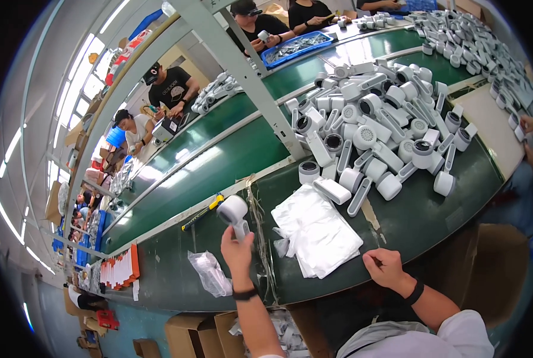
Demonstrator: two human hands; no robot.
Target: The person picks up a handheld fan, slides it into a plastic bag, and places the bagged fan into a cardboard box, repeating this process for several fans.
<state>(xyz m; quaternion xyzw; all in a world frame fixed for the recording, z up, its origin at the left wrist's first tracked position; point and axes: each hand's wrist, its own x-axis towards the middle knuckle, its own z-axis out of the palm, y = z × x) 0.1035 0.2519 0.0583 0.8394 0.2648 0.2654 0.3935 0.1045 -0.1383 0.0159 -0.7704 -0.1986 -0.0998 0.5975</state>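
Observation:
My left hand (238,253) grips a white-and-grey handheld device (233,210) by its handle, with the dark-rimmed round head pointing up and away. A stack of clear plastic bags (317,232) lies flat on the dark green bench between my hands. Beside its near right corner, my right hand (383,266) is closed with curled fingers; whatever they may hold is hidden. A bagged item (210,273) lies to the left of my left wrist. Just beyond the held device is a yellow-and-black utility knife (203,212).
A large heap of similar devices (374,128) covers the bench's far right. A metal post (260,83) rises beyond the bags. Orange-edged white boxes (121,267) stand at left. Open cardboard boxes (204,337) sit below the front edge. Several people work along the green conveyor (219,158).

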